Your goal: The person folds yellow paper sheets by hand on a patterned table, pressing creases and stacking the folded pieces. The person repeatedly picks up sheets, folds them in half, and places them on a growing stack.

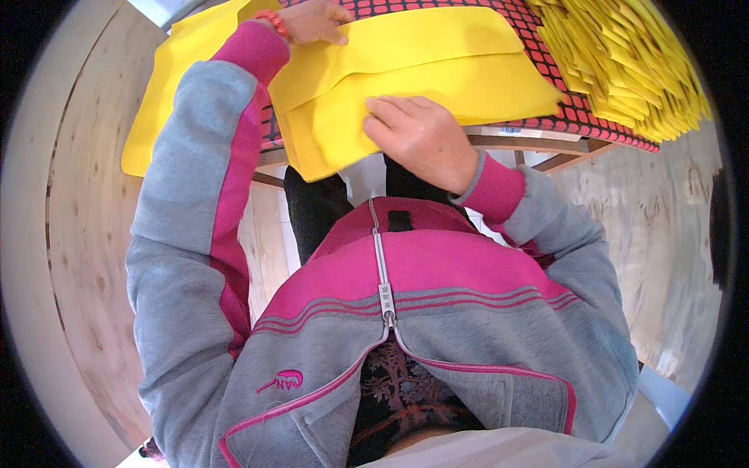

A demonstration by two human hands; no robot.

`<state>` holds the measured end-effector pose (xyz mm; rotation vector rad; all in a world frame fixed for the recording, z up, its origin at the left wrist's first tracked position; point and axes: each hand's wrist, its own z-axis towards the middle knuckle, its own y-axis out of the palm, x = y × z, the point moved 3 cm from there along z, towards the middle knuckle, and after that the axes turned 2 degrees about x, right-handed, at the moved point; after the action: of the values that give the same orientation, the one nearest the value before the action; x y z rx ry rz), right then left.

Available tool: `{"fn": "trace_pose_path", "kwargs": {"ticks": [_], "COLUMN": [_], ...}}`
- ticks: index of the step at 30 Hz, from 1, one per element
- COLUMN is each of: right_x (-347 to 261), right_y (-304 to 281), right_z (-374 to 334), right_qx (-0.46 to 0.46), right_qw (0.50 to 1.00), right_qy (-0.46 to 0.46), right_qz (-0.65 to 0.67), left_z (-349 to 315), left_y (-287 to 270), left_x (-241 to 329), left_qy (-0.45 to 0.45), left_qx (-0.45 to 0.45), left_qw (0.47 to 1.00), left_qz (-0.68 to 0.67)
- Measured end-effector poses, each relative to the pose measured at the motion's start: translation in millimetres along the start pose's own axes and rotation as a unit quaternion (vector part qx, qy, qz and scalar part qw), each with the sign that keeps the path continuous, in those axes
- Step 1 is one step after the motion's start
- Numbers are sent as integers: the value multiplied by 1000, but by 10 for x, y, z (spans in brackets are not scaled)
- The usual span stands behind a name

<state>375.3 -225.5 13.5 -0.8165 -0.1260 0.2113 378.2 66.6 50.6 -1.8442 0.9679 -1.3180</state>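
In front of me lies a stack of yellow felt-like cloth pieces (429, 39), with a folded flap running across its top. My right hand (425, 140) is on the near part of the stack, its fingers curled and pressed together on the yellow cloth (320, 144). The fingertips are partly hidden. Beyond the stack's far left corner, my left hand (308, 22) rests at the cloth edge with thumb and forefinger apart. A red beaded bracelet (273, 23) circles that wrist.
More yellow cloth (175, 86) hangs over the table's left side. At the far right a thick heap of folded yellow pieces (624, 58) sits on the red and black patterned table cover (573, 109). Below it runs a wooden table frame (538, 144).
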Motion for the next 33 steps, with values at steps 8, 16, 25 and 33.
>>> {"fn": "trace_pose_path", "kwargs": {"ticks": [8,16,25,33], "right_x": [65,132,324,1102], "right_y": [101,43,-77,-776], "right_z": [229,315,214,-528], "right_qx": [28,-29,-74,-160], "right_qw": [997,996,992,964], "right_qy": [62,86,98,209], "right_qz": [31,26,7,35], "left_z": [-312,-1329,-1461,-1650], "left_y": [376,808,851,878], "left_x": [282,640,646,321], "left_qy": [95,138,76,-11], "left_qx": [122,173,274,289], "left_qw": [982,974,955,949], "left_qz": [110,47,86,-128]}}
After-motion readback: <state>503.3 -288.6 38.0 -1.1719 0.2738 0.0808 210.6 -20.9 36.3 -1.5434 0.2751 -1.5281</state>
